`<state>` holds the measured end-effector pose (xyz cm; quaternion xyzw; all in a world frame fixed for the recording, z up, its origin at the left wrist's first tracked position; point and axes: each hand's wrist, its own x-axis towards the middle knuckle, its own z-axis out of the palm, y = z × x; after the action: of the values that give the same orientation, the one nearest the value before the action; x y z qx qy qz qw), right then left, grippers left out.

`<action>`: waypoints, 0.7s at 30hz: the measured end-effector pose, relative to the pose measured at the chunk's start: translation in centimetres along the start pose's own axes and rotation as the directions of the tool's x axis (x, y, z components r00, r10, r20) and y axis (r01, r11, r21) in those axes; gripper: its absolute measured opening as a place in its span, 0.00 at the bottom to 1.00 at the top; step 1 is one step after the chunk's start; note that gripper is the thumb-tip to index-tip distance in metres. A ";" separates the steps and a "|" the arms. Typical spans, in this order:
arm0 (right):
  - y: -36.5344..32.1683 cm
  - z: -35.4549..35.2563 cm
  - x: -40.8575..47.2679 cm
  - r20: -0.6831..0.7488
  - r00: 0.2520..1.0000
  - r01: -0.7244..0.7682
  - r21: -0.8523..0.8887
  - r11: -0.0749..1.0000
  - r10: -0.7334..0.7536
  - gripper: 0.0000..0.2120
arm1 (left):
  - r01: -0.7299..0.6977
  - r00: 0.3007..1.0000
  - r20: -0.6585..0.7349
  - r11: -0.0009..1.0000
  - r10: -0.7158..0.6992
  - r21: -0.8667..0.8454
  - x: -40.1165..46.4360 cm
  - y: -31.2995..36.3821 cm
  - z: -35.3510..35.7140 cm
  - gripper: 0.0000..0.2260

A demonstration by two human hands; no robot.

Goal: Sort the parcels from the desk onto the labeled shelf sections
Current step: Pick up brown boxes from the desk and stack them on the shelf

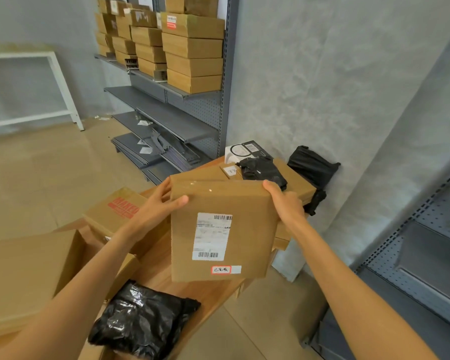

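Parcel (pixel 220 229) held above the desk (pixel 208 292), left grip (pixel 155 203) and right grip (pixel 283 201) clasping its top corners

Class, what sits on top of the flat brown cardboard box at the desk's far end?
A crumpled black plastic parcel and a handwritten white paper label lie on the box. The held parcel hides its near edge.

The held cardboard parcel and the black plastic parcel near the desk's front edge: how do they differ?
The cardboard parcel is brown, stiff and flat-sided; the black plastic parcel is a soft, crinkled bag. The cardboard one is held by the left hand and the right hand; the black one lies on the desk.
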<state>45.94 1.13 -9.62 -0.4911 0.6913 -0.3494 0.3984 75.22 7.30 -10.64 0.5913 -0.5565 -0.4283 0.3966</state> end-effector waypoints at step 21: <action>-0.2 -2.5 -0.7 0.203 0.971 0.042 0.375 0.926 -0.126 0.34 | 0.157 0.972 -0.132 0.956 -0.194 -0.249 -0.4 -0.6 3.0 0.27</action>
<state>43.91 1.95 -8.17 -0.4733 0.5426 -0.4321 0.5430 72.60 7.76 -12.11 0.6183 -0.4144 -0.4778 0.4665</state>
